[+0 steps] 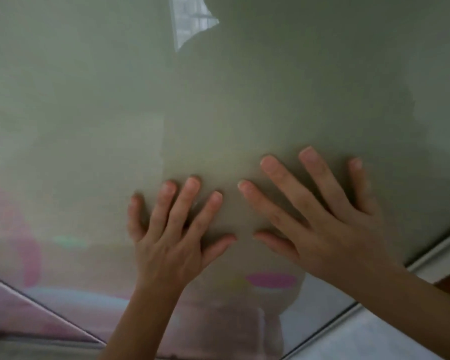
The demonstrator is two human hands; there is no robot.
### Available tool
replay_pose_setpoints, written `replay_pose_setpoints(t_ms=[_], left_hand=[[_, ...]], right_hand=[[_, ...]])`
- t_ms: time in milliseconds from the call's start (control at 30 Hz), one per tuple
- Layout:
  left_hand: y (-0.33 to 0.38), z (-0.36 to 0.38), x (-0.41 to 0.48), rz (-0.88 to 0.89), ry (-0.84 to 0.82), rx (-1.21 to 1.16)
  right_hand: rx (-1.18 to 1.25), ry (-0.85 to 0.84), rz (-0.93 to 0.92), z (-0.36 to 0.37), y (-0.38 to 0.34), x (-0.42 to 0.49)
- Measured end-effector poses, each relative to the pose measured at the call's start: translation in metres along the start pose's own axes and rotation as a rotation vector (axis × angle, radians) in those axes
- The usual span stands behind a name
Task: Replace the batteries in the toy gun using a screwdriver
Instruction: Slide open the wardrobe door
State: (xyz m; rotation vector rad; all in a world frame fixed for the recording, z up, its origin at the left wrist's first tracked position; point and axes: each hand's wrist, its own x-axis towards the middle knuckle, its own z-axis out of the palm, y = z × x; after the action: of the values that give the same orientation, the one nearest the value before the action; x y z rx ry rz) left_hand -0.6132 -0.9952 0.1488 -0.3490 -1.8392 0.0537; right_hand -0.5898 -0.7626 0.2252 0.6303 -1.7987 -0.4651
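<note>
The toy gun is nowhere in view, and neither are the screwdriver or the batteries; where they lie cannot be told from here. What does show is a glossy grey-green table (244, 100) that fills almost the whole view, with both hands laid on it close to its near edge.

The left hand (172, 245) lies palm down, and the right hand (330, 229) lies the same way just beside it, their thumbs pointing toward each other and a little apart. This looks like a resting pose before or between steps, not part of any work on the toy.

The fingers (185, 203) of the left hand are straight and spread, flat against the table top. Those of the right hand are likewise fanned out and pressed flat. Neither hand holds anything.

The shiny surface carries a bright window reflection (190, 22) near the far edge and blurred pink reflections (270, 280) near the near edge. A pale strip (431, 255) runs along the table's right edge.
</note>
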Motion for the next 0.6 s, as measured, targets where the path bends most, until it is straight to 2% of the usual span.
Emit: replay_pose_setpoints(t_ms=[433,533,600], left_hand=[[-0.078,-0.006,-0.018,0.026,0.029,0.019],[-0.110,-0.013,-0.025,0.008,0.014,0.030],[-0.129,-0.022,-0.029,-0.021,-0.024,0.038]], right_hand=[[0.011,0.050,0.006,0.011,-0.057,0.051],[0.081,0.065,-0.002,0.009,-0.080,0.074],[0.224,0.089,-0.032,0.006,-0.094,0.090]])
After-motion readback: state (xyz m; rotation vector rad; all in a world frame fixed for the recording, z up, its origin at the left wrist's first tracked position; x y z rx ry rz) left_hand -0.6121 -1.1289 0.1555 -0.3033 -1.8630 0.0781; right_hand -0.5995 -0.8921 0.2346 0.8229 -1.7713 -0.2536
